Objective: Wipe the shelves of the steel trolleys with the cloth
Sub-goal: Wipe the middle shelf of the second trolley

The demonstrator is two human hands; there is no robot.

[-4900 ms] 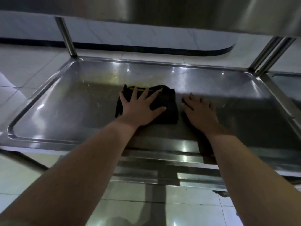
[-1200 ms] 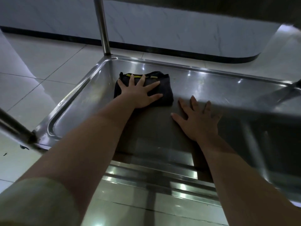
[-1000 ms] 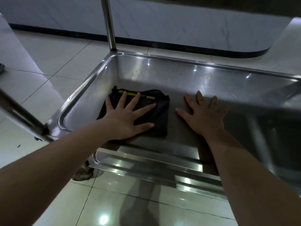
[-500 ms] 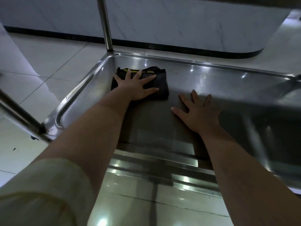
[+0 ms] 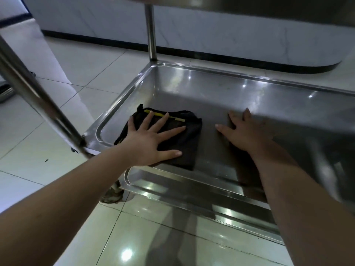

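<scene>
A folded black cloth (image 5: 185, 146) with a yellow stripe lies in the near left corner of the steel trolley's lower shelf (image 5: 221, 89). My left hand (image 5: 151, 141) presses flat on the cloth, fingers spread. To its right, my right hand (image 5: 245, 131) rests flat on the bare steel, fingers apart and holding nothing. A dark shadow from the shelf above falls over the right hand and wrist.
An upper shelf (image 5: 269, 4) overhangs at the top. Steel posts stand at the far left corner (image 5: 151, 35) and the near left corner (image 5: 38, 96). A castor wheel (image 5: 112, 194) sits under the near left corner. Glossy floor tiles and a white wall with dark skirting surround the trolley.
My left hand has pulled the cloth from the far left part of the shelf back toward the near edge. The right hand has stayed flat on the steel.
</scene>
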